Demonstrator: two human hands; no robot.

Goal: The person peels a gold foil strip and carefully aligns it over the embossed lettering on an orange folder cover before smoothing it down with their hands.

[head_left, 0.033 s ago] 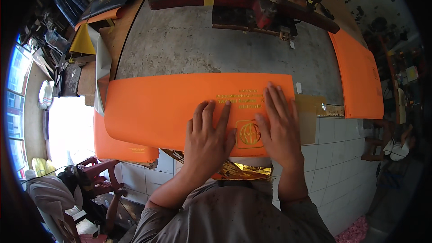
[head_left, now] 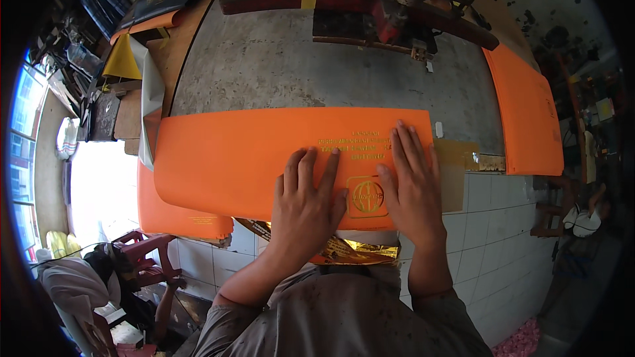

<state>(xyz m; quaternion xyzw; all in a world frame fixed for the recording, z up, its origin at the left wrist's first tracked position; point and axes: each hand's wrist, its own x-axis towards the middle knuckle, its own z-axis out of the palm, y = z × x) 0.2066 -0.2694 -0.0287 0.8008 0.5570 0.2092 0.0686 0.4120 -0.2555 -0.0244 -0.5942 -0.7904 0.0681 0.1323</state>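
Note:
A wide orange sheet (head_left: 225,152) of card or cover material lies across the near edge of a grey metal worktop (head_left: 245,59). Gold lettering and a gold round emblem in a square frame (head_left: 368,197) are stamped on its right part. My left hand (head_left: 303,195) rests flat on the sheet, left of the emblem, fingers spread. Right of the emblem, my right hand (head_left: 415,188) lies flat, its fingertips beside the lettering. Neither hand grips anything. Crumpled gold foil (head_left: 370,253) hangs below the sheet's near edge, against my shirt.
Stacks of orange sheets lie at the lower left (head_left: 178,215) and far right (head_left: 529,119). A dark red metal bar (head_left: 284,3) with a machine crosses the back of the worktop. A red stool (head_left: 149,254) and another person's arm (head_left: 165,307) show at lower left.
My right hand's fingers have shifted very slightly to the right, uncovering a little more of the gold lettering. My left hand and the sheet stay in place.

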